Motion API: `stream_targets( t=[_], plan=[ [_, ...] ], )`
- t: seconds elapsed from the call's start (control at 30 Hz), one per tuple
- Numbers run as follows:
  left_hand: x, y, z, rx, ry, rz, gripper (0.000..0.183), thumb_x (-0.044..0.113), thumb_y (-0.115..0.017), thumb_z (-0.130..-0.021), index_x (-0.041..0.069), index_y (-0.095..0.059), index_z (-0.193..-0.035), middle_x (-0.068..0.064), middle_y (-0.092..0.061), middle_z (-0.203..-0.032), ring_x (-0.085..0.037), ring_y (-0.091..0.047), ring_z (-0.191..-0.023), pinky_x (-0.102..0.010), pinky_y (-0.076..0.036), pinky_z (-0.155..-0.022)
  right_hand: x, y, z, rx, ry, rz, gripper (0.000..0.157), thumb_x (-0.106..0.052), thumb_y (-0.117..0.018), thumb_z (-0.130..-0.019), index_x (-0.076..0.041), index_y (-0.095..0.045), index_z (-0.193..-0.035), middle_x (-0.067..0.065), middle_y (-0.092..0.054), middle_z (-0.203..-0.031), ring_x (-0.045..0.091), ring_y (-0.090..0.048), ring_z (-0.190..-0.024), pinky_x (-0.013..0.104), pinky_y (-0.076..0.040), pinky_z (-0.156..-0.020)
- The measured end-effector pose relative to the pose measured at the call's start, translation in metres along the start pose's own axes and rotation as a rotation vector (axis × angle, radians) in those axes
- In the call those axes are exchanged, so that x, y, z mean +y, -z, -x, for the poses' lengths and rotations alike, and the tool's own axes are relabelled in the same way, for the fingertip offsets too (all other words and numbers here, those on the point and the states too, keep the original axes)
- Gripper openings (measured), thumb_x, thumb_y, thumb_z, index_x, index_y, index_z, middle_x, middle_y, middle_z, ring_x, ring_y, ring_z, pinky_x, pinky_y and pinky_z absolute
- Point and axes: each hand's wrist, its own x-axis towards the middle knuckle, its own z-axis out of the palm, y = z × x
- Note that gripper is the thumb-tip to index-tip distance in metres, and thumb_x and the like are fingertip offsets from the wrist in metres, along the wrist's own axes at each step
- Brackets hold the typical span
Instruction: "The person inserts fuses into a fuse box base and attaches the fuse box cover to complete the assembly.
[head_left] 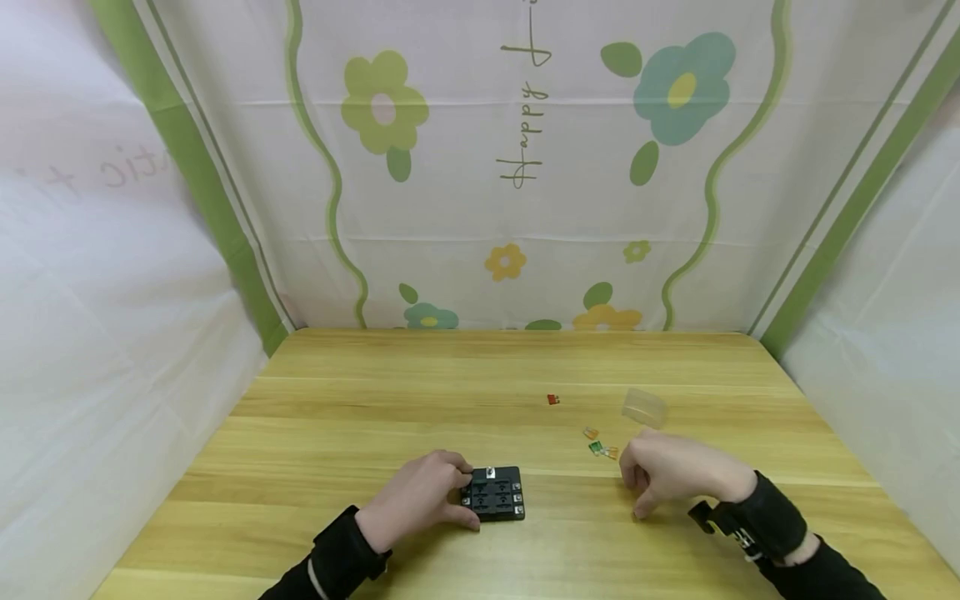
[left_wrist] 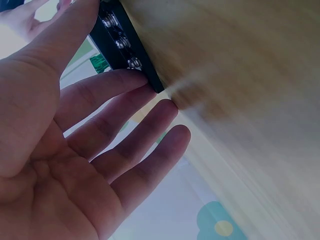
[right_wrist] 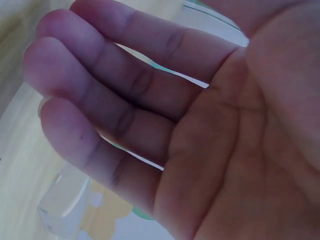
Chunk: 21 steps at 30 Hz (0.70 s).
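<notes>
A black fuse block [head_left: 492, 493] with metal screw terminals lies flat on the table. My left hand [head_left: 420, 492] holds its left end, thumb at the near edge and index finger at the far edge; in the left wrist view the other fingers spread beyond the block's [left_wrist: 131, 50] side. To the right, my right hand [head_left: 667, 471] is low over the table with its fingers loosely bent and the thumb apart. Its palm and fingers [right_wrist: 120, 95] show nothing held in the right wrist view. Just left of its fingertips lie a green blade fuse [head_left: 596, 447] and an orange blade fuse [head_left: 611, 452].
Another orange fuse [head_left: 591, 432] lies just behind these, and a red fuse [head_left: 552, 399] sits farther back. A clear plastic cover [head_left: 644, 408] stands behind my right hand. Printed cloth [head_left: 450, 208] hangs at the table's [head_left: 360, 392] back and sides.
</notes>
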Motion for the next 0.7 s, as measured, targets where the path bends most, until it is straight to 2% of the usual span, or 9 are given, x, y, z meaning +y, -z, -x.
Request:
stream_targets(
  t=[0.27, 0.7],
  plan=[
    [-0.0003, 0.0001, 0.0, 0.0, -0.008, -0.011, 0.063, 0.062, -0.069, -0.069, 0.008, -0.073, -0.102, 0.0, -0.063, -0.108, -0.016, -0.06, -0.098, -0.026, -0.047, -0.081, 0.0008, -0.0032, -0.0017, -0.003, -0.008, 0.004, 0.022, -0.025, -0.083, -0.068, -0.021, -0.062, -0.073, -0.015, -0.051, -0.064, 0.0, -0.048, -0.057, 0.02, -0.042, -0.053],
    [-0.0012, 0.0, 0.0001, 0.0, -0.006, -0.012, 0.065, 0.063, -0.068, -0.068, 0.008, -0.073, -0.103, 0.0, -0.063, -0.109, -0.016, -0.06, -0.099, -0.027, -0.047, -0.082, 0.0006, -0.0086, -0.0044, -0.048, -0.067, -0.03, 0.021, -0.016, -0.081, -0.067, -0.021, -0.061, -0.073, -0.013, -0.053, -0.065, 0.001, -0.049, -0.056, 0.021, -0.043, -0.052]
  ],
)
